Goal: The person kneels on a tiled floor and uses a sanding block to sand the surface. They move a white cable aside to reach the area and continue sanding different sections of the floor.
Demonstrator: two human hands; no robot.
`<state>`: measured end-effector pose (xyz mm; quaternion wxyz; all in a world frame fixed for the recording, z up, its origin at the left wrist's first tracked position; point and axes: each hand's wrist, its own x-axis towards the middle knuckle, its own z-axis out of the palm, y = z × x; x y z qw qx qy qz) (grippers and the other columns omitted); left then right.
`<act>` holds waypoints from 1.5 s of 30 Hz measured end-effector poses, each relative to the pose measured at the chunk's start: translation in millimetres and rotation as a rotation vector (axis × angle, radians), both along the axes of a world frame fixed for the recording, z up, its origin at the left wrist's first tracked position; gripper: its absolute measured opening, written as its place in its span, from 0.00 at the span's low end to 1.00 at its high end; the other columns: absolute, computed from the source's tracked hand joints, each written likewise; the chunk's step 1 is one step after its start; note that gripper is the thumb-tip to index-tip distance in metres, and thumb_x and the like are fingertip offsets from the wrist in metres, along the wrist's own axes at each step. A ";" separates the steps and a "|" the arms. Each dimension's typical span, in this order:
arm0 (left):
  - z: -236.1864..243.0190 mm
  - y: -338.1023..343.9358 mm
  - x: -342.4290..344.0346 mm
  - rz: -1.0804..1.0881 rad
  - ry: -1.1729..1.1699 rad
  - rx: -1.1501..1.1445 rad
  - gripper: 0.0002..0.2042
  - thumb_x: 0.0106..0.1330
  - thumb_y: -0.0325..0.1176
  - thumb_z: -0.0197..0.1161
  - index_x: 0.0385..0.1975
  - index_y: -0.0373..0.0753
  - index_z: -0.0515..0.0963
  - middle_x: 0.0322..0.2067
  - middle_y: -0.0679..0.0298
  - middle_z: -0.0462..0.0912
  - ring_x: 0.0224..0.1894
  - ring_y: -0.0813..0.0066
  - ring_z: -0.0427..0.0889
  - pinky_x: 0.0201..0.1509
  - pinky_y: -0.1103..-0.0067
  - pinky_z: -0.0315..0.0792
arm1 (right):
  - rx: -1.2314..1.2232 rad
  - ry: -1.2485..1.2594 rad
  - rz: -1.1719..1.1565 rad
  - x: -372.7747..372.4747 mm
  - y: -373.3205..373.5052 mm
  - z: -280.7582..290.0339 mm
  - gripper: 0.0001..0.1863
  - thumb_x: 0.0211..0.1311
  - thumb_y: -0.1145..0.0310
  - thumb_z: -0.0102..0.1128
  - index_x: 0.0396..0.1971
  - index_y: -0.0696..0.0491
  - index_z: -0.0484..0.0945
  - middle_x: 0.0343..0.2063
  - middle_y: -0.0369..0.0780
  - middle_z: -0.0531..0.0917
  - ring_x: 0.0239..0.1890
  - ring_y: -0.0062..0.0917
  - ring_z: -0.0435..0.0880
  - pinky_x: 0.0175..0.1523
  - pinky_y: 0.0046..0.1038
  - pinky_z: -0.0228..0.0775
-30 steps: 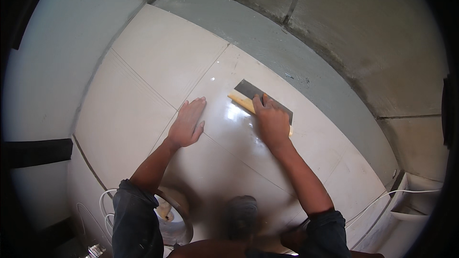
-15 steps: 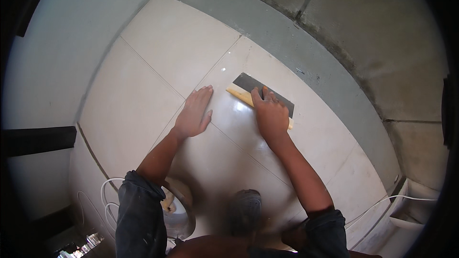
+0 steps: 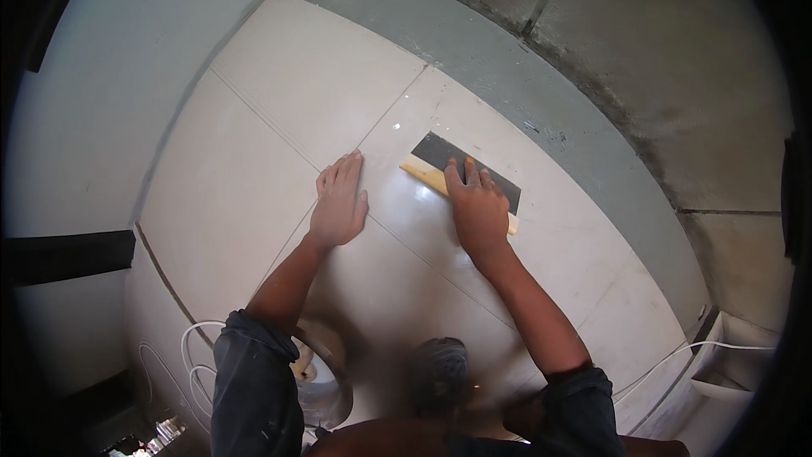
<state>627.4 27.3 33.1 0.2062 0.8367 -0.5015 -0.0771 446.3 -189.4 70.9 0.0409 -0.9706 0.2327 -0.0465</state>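
My right hand (image 3: pixel 480 211) grips a wide scraper (image 3: pixel 431 149) with a flat dark blade and a pale wooden handle strip along its near edge. My fingers curl over the handle onto the blade, which lies low over the beige floor tiles (image 3: pixel 338 63); whether its edge touches them I cannot tell. To its left my left hand (image 3: pixel 341 203) rests flat on the tiles beside a crossing of joints, fingers stretched out and holding nothing. Small white specks (image 3: pixel 397 126) lie on the tile just beyond the scraper.
A bucket (image 3: pixel 340 385) with something pale in it stands near my left forearm, by my shoe (image 3: pixel 440 368). White cables (image 3: pixel 199 355) run at the lower left. Beyond the tiles lies a grey strip (image 3: pixel 499 97). At the lower right is a white trough (image 3: pixel 736 364).
My left hand has shifted slightly left on the tile, its thumb closer to the fingers. My right hand and the scraper have barely moved.
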 end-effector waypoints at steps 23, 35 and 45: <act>-14.7 0.0 2.7 -0.041 -0.055 0.021 0.34 0.72 0.29 0.52 0.78 0.25 0.56 0.78 0.43 0.60 0.79 0.41 0.57 0.82 0.52 0.47 | 0.024 0.024 -0.363 -162.6 -41.0 4.1 0.31 0.64 0.75 0.63 0.69 0.48 0.76 0.70 0.48 0.79 0.65 0.55 0.84 0.62 0.47 0.84; -14.4 3.6 8.3 -0.086 -0.128 0.041 0.31 0.78 0.33 0.47 0.78 0.26 0.56 0.78 0.41 0.59 0.80 0.39 0.55 0.82 0.50 0.45 | -0.024 0.025 -0.318 -244.0 -24.5 -8.9 0.33 0.64 0.76 0.61 0.71 0.45 0.75 0.70 0.48 0.77 0.63 0.53 0.84 0.64 0.49 0.82; -21.2 0.4 10.8 -0.106 -0.157 0.049 0.30 0.80 0.35 0.46 0.79 0.27 0.57 0.79 0.41 0.58 0.80 0.39 0.55 0.82 0.49 0.46 | -0.099 -0.015 -0.463 -246.8 -185.2 24.7 0.40 0.65 0.80 0.58 0.77 0.34 0.68 0.76 0.36 0.73 0.72 0.42 0.78 0.68 0.43 0.80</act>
